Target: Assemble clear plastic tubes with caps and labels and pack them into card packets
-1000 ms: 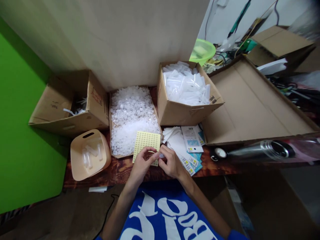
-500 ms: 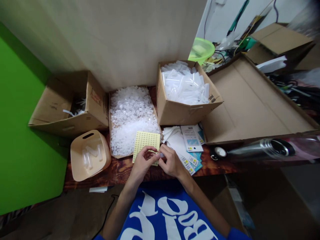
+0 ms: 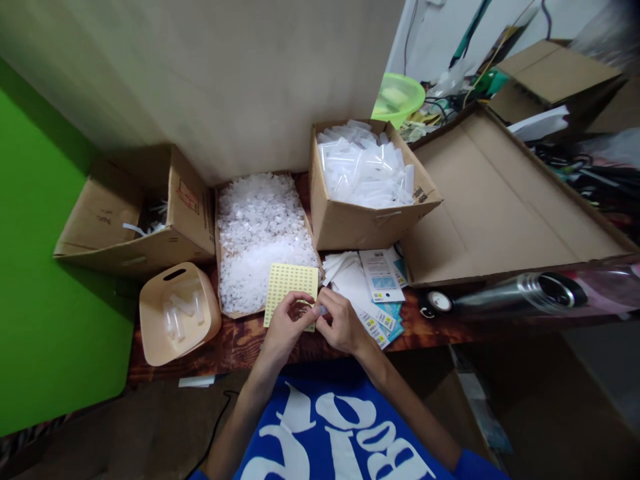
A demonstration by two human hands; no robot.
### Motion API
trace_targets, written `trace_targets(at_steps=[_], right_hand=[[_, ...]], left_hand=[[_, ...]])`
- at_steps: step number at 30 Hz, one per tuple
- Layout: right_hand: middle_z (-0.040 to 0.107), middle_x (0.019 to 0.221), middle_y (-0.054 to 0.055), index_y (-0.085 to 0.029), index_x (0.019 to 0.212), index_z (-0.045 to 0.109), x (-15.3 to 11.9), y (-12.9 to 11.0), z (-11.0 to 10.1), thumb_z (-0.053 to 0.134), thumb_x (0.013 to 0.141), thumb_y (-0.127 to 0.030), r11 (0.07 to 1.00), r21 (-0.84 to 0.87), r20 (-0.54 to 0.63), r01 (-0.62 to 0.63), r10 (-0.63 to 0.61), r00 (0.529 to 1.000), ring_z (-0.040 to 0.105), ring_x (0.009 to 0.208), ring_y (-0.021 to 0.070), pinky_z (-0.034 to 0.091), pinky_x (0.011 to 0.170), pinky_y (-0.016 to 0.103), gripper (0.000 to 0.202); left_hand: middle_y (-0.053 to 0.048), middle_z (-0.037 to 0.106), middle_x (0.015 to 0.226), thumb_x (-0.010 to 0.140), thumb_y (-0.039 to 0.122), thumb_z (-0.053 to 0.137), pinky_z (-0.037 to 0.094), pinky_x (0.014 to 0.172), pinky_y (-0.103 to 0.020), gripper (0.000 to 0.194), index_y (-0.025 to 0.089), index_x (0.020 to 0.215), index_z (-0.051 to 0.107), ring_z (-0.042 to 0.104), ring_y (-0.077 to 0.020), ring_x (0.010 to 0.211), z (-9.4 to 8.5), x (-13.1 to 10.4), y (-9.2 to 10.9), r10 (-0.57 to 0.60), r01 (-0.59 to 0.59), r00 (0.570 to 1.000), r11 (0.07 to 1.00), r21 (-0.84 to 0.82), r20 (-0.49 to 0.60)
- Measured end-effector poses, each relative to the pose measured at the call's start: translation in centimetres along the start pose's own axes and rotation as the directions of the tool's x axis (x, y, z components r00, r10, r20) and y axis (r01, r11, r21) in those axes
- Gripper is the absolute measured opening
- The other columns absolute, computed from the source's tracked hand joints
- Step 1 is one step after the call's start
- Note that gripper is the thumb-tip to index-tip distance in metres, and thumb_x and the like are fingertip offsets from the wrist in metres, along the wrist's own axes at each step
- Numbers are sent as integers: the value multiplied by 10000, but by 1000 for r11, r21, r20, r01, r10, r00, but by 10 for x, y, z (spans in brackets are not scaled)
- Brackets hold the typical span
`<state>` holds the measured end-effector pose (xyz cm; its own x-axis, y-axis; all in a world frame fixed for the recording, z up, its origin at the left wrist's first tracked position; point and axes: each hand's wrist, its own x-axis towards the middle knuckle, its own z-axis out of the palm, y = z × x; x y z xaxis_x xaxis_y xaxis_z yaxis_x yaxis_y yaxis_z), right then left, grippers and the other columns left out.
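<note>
My left hand (image 3: 290,323) and my right hand (image 3: 339,321) meet over the lower part of a yellow sticker sheet (image 3: 291,280), fingers curled. Between their fingertips is a small translucent piece (image 3: 321,311), pinched by my right hand and touched by my left fingertips; its shape is mostly hidden. Behind the sheet, a shallow cardboard tray (image 3: 218,233) holds a heap of small white plastic pieces (image 3: 263,220). To the right of my hands lie white and blue printed cards (image 3: 381,277).
A beige bin (image 3: 150,327) with several clear tubes stands at the left. Behind it is an open cardboard box (image 3: 120,247). Another box (image 3: 370,230) is full of clear tubes. At the right are a large cardboard tray (image 3: 500,207), a round gauge (image 3: 440,302) and a steel flask (image 3: 495,298).
The view has shifted slightly, so the boxes sit a little further left in it. My hands keep nearly the same pose around the small piece.
</note>
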<state>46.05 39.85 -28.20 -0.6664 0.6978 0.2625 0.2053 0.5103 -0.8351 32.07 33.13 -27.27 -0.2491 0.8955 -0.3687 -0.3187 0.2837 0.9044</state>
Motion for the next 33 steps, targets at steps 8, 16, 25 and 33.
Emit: trace_targets(at_steps=[8, 16, 25, 33], right_hand=[[520, 836, 39, -207, 836, 521, -3, 4, -5, 386, 972, -315, 964, 265, 80, 18, -40, 996, 525, 777, 210, 379, 701, 349, 221], [498, 696, 20, -217, 669, 471, -11, 17, 8, 358, 991, -418, 916, 401, -17, -26, 36, 999, 496, 664, 194, 362, 653, 348, 396], [486, 730, 29, -224, 708, 521, -11, 13, 7, 264, 1039, -528, 810, 565, 21, -159, 179, 984, 460, 673, 201, 368, 650, 350, 518], [473, 678, 15, -219, 618, 458, -7, 14, 11, 432, 969, -404, 805, 568, 29, -170, 186, 982, 468, 673, 195, 339, 664, 338, 397]], left_hand=[[30, 621, 753, 680, 322, 845, 447, 651, -204, 340, 178, 908, 638, 567, -105, 692, 3, -1, 2, 19, -19, 1000, 1000, 4, -24], [29, 632, 728, 682, 330, 839, 458, 646, -216, 345, 178, 886, 605, 594, -110, 659, 13, -4, -7, 15, -15, 999, 1000, -13, -35], [18, 657, 727, 720, 400, 831, 479, 672, -231, 388, 183, 942, 599, 638, -134, 690, 18, -6, -11, -11, 8, 997, 999, -44, -72], [13, 643, 763, 747, 406, 813, 463, 673, -226, 356, 184, 946, 617, 607, -128, 715, 10, -6, -14, 13, -16, 995, 1000, -24, -95]])
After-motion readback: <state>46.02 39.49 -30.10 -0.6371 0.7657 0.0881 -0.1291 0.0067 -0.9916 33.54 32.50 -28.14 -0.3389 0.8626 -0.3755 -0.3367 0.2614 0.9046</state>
